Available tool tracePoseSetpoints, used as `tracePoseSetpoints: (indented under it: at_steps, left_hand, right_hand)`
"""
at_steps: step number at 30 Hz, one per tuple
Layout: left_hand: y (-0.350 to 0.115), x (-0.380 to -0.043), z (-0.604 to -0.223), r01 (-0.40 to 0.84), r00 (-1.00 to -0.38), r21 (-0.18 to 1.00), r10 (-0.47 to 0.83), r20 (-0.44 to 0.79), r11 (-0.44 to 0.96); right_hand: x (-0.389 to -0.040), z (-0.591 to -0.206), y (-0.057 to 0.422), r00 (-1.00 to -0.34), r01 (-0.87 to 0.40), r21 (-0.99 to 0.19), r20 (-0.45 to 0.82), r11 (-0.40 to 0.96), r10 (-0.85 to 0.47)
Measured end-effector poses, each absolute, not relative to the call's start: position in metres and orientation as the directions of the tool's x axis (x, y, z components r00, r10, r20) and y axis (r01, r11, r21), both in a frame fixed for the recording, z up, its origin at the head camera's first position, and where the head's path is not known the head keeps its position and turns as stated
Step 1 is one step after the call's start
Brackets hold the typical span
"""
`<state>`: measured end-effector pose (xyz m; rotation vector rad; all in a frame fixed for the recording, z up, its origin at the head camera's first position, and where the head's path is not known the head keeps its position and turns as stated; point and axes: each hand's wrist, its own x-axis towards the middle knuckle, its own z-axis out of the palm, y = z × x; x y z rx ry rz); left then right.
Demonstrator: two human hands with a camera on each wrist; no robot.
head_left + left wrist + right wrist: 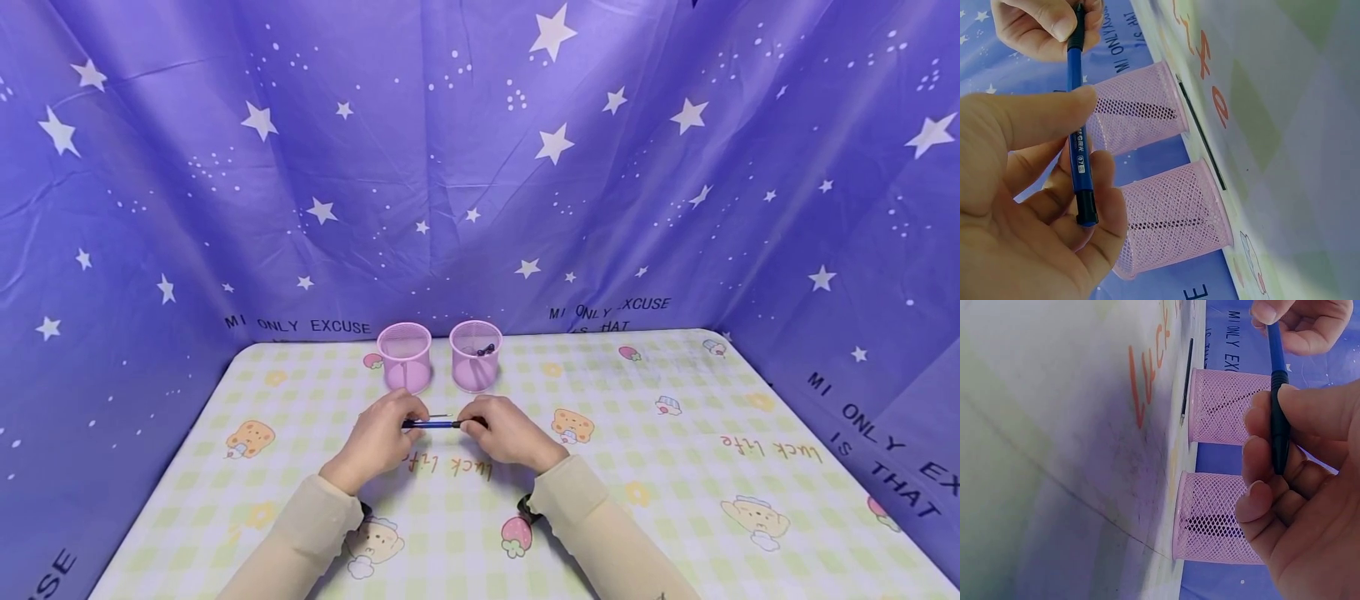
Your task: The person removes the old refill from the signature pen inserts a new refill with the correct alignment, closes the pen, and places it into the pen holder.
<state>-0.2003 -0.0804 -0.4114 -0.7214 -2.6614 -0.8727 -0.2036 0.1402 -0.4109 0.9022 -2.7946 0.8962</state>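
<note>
A blue pen [435, 425] with black ends is held level between both hands, over the table's middle. My left hand [382, 433] pinches its blue barrel near the rear end, the thumb laid across it in the left wrist view. My right hand [510, 429] grips the black front section [1279, 412] between thumb and fingers. Just beyond the pen, a thin dark pen refill [1202, 134] with a metal tip lies on the table.
Two pink mesh cups, a left one [405, 371] and a right one [474, 377], stand behind the hands. Small dark items [486, 350] show in the right cup. A checked cloth [637, 542] covers the table, and a purple star curtain [480, 258] hangs around it.
</note>
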Motion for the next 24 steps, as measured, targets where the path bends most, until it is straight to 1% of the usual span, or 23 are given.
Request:
tracePoseSetpoints:
  at_steps: [10, 19, 24]
  left_hand:
    - [-0.0825, -0.2021, -0.4121, 0.483, -0.875, 0.519, 0.364, 0.32, 0.705]
    - [-0.0815, -0.201, -0.4111, 0.566, -0.824, 0.485, 0.454, 0.339, 0.666]
    - [-0.0826, -0.2019, -0.4132, 0.567, -0.823, 0.508, 0.464, 0.327, 0.648]
  right_hand:
    - [-0.2045, -0.4114, 0.1406, -0.84, -0.529, -0.528, 0.216, 0.664, -0.498]
    - [-0.2045, -0.4125, 0.1399, -0.837, -0.537, -0.512, 0.225, 0.67, -0.498]
    - [-0.2039, -0.4116, 0.1394, -0.834, -0.54, -0.515, 0.223, 0.666, -0.505]
